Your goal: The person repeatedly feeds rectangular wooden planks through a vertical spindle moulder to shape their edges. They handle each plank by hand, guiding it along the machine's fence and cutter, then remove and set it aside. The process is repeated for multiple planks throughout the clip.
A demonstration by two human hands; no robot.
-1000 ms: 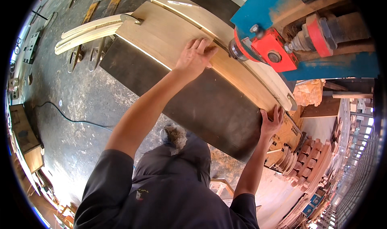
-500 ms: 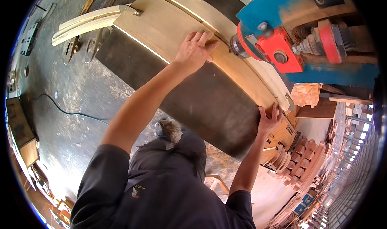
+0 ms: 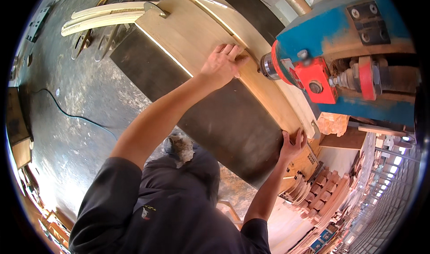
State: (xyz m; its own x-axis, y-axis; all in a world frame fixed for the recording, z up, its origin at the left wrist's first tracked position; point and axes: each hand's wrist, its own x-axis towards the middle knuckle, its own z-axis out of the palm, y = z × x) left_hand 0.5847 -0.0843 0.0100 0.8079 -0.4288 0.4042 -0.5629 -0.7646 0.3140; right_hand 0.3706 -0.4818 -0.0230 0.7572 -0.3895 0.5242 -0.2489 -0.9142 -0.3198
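Note:
A long, slightly curved wooden piece (image 3: 265, 96) lies against the edge of a pale board on a dark machine table (image 3: 224, 124). My left hand (image 3: 224, 66) grips its far end with bent fingers, close to the metal chuck (image 3: 268, 67) of a blue and red machine head (image 3: 316, 81). At the near right end, my right hand (image 3: 293, 145) holds the same piece, thumb on one side and fingers on the other. The tip of any tool under the chuck is hard to make out.
The pale board (image 3: 179, 32) has metal brackets at its corners. Beyond the table's left end are several curved wooden strips (image 3: 107, 19). A cable (image 3: 74, 115) runs over the floor at left. Stacked wooden parts (image 3: 324, 196) stand at lower right.
The whole view has shifted a little, so the machine head sits lower in it. Both hands stay on the wooden piece, with little movement relative to it.

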